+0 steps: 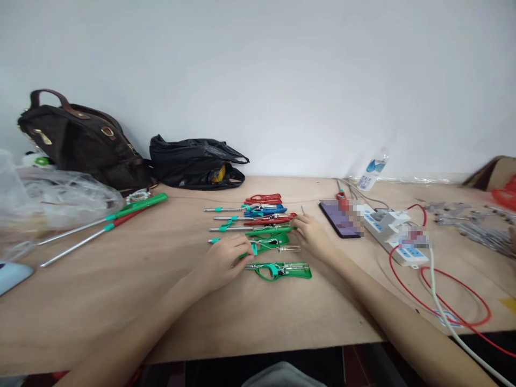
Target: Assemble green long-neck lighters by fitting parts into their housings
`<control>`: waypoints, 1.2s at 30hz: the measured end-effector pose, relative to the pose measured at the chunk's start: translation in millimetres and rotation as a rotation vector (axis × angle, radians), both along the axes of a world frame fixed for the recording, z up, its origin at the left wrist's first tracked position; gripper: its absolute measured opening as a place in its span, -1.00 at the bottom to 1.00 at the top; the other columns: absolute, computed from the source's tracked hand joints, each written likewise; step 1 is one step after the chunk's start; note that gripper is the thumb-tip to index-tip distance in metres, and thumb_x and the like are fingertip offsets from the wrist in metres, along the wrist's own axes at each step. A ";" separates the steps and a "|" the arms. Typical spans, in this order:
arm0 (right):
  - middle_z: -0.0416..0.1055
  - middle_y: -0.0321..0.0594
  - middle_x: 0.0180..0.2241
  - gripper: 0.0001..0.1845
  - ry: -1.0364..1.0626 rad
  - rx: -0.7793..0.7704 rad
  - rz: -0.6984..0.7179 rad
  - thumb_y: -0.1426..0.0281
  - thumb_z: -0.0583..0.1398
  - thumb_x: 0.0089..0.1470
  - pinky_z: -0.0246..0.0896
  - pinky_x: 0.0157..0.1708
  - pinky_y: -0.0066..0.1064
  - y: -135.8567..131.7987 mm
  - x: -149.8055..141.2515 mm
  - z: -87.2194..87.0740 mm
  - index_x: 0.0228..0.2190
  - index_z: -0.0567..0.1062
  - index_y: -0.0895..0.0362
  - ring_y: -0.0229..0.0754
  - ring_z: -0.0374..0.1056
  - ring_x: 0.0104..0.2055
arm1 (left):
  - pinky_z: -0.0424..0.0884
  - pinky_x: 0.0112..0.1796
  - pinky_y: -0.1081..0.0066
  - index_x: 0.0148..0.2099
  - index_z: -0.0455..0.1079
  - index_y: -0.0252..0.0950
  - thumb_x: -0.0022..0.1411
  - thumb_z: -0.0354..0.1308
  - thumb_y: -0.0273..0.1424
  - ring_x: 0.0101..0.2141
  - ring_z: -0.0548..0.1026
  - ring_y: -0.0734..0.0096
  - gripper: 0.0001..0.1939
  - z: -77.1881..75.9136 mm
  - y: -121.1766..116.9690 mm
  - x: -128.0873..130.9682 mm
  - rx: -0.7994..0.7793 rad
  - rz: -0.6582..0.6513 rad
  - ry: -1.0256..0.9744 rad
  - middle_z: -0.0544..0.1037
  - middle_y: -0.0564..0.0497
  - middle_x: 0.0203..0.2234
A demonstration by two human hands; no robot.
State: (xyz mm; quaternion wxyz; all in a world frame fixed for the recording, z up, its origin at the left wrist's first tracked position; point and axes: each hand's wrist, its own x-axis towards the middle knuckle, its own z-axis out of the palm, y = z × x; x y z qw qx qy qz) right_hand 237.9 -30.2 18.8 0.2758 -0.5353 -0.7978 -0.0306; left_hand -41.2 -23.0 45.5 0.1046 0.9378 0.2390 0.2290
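Observation:
Several long-nosed lighters lie in a column on the table, with open red, blue and green handles showing clear fuel tanks and wires. My left hand (pixel 228 257) is closed at the teal trigger of a green open lighter (pixel 278 242), partly covering it. With curled fingers, my right hand (pixel 312 234) grips the right end of the green-handled lighter (pixel 266 231) just above. Nearest to me lies another green open lighter (pixel 298 270). Farther back are a red lighter (pixel 278 219), a blue lighter (pixel 266 211) and a red handle shell (pixel 264 199).
At left lie a green lighter (pixel 141 204), a clear plastic bag (pixel 72 199) and a dark backpack (pixel 84 140). A black bag (pixel 193 161) stands at the wall. Right are a phone (pixel 341 220), power strip (pixel 409 253), bottle (pixel 373 169), red cable (pixel 479 295) and metal parts (pixel 484 234).

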 end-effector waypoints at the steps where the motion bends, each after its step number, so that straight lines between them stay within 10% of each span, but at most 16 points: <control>1: 0.44 -0.12 -0.32 -0.85 0.093 -0.004 -0.012 0.52 0.08 0.12 0.25 -0.22 -0.24 -0.5 1.3 2.3 -0.37 0.45 0.13 -0.07 0.32 -0.23 | 0.34 -0.27 0.38 -0.29 0.37 -0.27 0.37 -0.08 -0.41 -0.27 0.44 0.33 -0.77 0.0 0.5 -0.6 0.010 0.009 -0.023 0.48 -0.03 -0.34; 7: 0.46 -0.17 -0.31 -0.77 0.703 -0.158 0.106 0.30 0.08 0.17 0.23 -0.45 -0.37 -6.4 4.0 15.3 -0.19 0.42 0.13 -0.20 0.32 -0.42 | 0.41 -0.14 0.32 0.07 0.27 -0.23 0.36 -0.01 -0.40 -0.16 0.44 0.33 -0.75 -7.0 2.4 -1.9 0.044 0.130 -0.310 0.41 -0.08 -0.06; 12: 0.41 -0.16 -0.24 -0.71 0.802 -0.446 0.315 0.24 0.08 0.17 0.23 -0.44 -0.38 -12.1 -1.0 19.2 -0.12 0.40 0.10 -0.24 0.28 -0.39 | 0.46 -0.17 0.35 0.33 -0.02 -0.09 0.41 -0.08 -0.37 -0.13 0.42 0.35 -0.52 -7.8 0.8 -0.6 -0.060 0.176 -0.436 0.28 -0.10 0.07; 20: 0.33 -0.27 -0.39 -0.73 0.778 -0.615 0.368 0.24 0.09 0.20 0.18 -0.40 -0.38 -20.9 -0.7 27.3 -0.17 0.45 0.11 -0.26 0.21 -0.42 | 0.40 -0.28 0.43 -0.01 0.41 -0.21 0.35 -0.09 -0.50 -0.24 0.40 0.41 -0.71 2.2 3.3 -5.9 -0.020 0.128 -0.450 0.34 -0.03 -0.21; 36: 0.43 -0.21 -0.18 -0.77 0.414 -0.502 0.176 0.26 0.15 0.16 0.26 -0.24 -0.34 -71.9 -4.1 30.5 -0.16 0.39 0.06 -0.12 0.35 -0.21 | 0.25 -0.46 0.48 -0.30 0.39 -0.29 0.25 -0.04 -0.52 -0.48 0.33 0.46 -0.82 -10.6 -1.6 4.6 -0.073 0.027 -0.275 0.40 0.03 -0.48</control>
